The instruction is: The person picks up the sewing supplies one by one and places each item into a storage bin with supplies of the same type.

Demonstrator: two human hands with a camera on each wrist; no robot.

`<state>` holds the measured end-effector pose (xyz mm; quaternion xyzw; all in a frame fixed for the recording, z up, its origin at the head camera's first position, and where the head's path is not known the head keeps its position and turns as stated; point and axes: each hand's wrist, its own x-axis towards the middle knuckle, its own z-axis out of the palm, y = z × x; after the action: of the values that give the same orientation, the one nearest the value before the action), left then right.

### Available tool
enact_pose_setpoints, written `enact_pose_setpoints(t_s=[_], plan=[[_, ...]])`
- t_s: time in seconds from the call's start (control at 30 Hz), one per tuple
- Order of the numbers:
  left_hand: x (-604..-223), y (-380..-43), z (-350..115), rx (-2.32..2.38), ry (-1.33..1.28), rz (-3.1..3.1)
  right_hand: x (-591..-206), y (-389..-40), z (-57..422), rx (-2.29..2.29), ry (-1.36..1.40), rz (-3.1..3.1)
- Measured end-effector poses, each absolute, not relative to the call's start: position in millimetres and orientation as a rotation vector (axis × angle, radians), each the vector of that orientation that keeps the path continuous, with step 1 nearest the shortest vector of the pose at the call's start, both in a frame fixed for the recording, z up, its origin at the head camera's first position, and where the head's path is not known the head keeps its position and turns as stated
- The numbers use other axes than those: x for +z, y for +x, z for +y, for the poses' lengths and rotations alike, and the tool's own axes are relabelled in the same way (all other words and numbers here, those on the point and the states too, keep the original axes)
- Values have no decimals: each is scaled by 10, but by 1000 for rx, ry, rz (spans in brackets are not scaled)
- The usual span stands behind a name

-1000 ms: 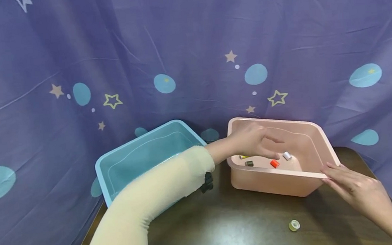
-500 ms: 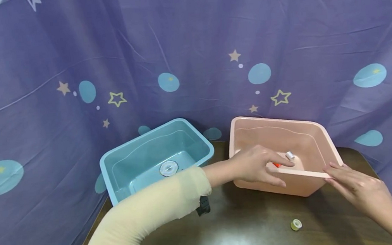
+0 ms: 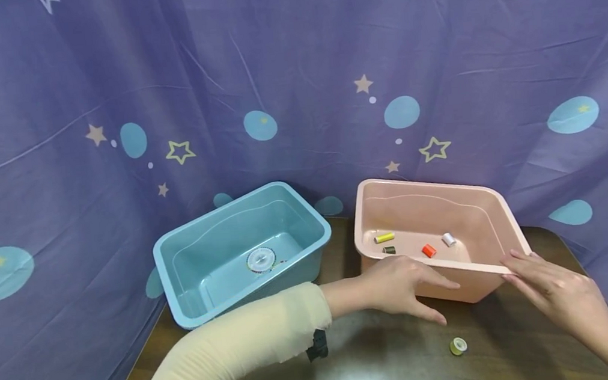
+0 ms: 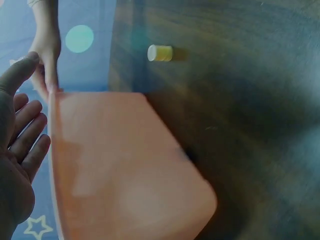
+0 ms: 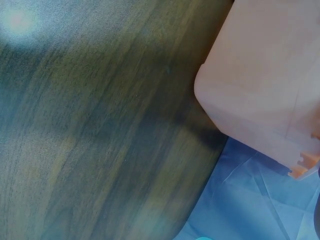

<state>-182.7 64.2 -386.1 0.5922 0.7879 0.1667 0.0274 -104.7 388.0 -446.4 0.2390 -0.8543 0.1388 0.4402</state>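
Observation:
My left hand [image 3: 399,287] hovers in front of the pink bin [image 3: 441,267], thumb and fingers spread apart and nothing between them. A yellow-green thread spool [image 3: 458,346] stands on the table just beyond its fingertips; in the left wrist view that spool [image 4: 162,53] lies past the bin's corner. With thumb and fingers, my right hand [image 3: 557,291] pinches the bin's near right rim corner. Inside the bin lie a yellow spool [image 3: 384,238], a dark green spool [image 3: 389,250], an orange-red spool [image 3: 429,251] and a white spool [image 3: 449,239].
Left of the pink bin stands a blue bin [image 3: 248,295], holding a round disc [image 3: 261,259] with colored dots round its edge. Both bins sit on a dark wooden table [image 3: 362,354]. A purple patterned curtain [image 3: 294,82] hangs close behind.
My left hand has come out of the pink bin, over its front wall and toward the table spool. The spools inside now show again. My right hand stays on the rim.

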Motion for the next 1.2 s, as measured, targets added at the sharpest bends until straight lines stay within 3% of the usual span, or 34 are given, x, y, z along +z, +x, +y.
enact_pose_setpoints(t_s=[0.7, 1.2], plan=[[-4763, -1775, 862, 559, 1689, 2425, -4474, -1048, 3914, 318, 574, -2173], [-5188, -1750, 1061, 723, 1633, 2359, -4492, -1057, 3916, 333, 559, -2160]])
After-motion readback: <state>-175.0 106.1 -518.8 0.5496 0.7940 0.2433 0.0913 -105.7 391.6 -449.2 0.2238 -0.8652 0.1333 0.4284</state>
